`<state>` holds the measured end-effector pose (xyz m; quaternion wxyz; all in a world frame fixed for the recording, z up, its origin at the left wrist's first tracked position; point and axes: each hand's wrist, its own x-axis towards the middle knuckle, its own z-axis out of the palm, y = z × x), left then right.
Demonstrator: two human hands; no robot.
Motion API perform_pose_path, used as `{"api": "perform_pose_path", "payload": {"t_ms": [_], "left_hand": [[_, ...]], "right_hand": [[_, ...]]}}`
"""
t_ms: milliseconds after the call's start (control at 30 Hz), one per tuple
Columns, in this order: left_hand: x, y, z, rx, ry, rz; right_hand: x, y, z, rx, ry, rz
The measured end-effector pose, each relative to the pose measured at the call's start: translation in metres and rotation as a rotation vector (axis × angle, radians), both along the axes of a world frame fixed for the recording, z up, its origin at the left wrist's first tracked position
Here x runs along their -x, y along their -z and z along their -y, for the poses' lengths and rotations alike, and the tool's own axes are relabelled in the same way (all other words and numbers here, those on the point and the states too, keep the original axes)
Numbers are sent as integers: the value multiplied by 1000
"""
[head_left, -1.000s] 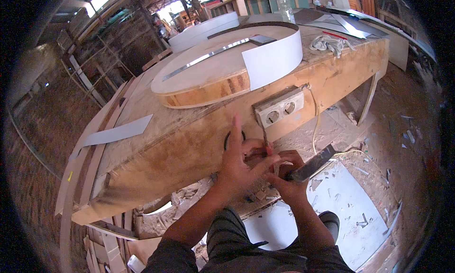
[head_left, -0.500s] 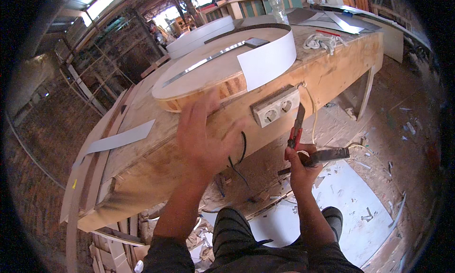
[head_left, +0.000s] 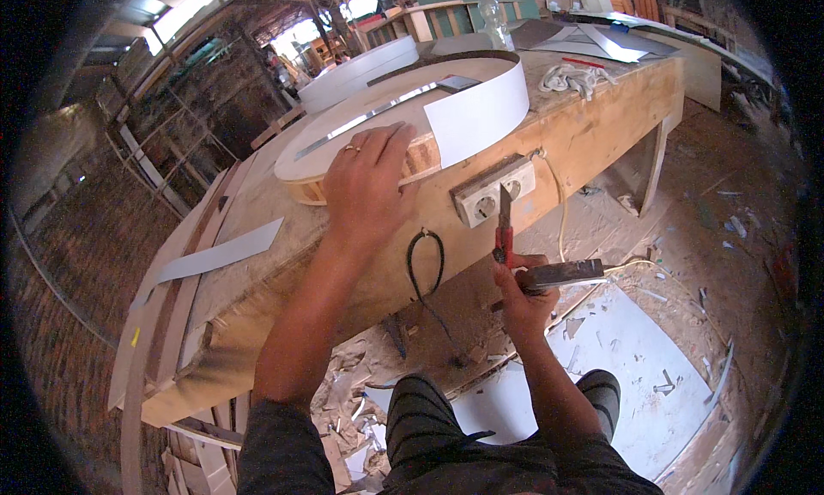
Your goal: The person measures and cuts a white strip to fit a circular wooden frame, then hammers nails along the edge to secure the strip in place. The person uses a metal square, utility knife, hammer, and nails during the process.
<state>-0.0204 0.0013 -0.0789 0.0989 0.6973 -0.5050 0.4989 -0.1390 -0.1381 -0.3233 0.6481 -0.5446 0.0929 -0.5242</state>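
Now the left hand (head_left: 366, 179) has seemingly reached the round panel (head_left: 390, 93).

Plenty of bare tabletop (head_left: 245, 205) lay between the loose white strip (head_left: 225, 248) and the round panel (head_left: 378, 96), so a hand could've slid through there easily. The near rim of the panel was tighter: the left hand (head_left: 369, 173) covered it, and just right of that the white band (head_left: 481, 117) stood up like a little wall. A long metal square (head_left: 343, 132) lay across the top. Below the edge, the socket block (head_left: 482, 207) stuck out, with the black cable loop (head_left: 443, 259) hanging to its left and a pale cable (head_left: 561, 203) to its right. The red-handled tool (head_left: 505, 242) in the right hand (head_left: 525, 293) pointed up in front of the sockets; couldn't tell if it touched. The dark flat tool (head_left: 562, 274) jutted out sideways, blocking that side.
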Motion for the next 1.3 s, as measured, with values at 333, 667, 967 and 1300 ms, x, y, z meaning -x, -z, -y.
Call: {"api": "perform_pose_path", "payload": {"t_ms": [333,667,967,1300], "left_hand": [[31,-20,-14,-99,-115,-144],[16,2,-14,101,101,-254],[37,60,-23,344,265,-58],[58,129,23,455,456,-1128]], "right_hand": [[-26,-49,-26,371,258,47],[-36,-51,-28,265,176,23],[-40,-48,-21,402,245,10],[-34,-31,-14,348,186,25]]}}
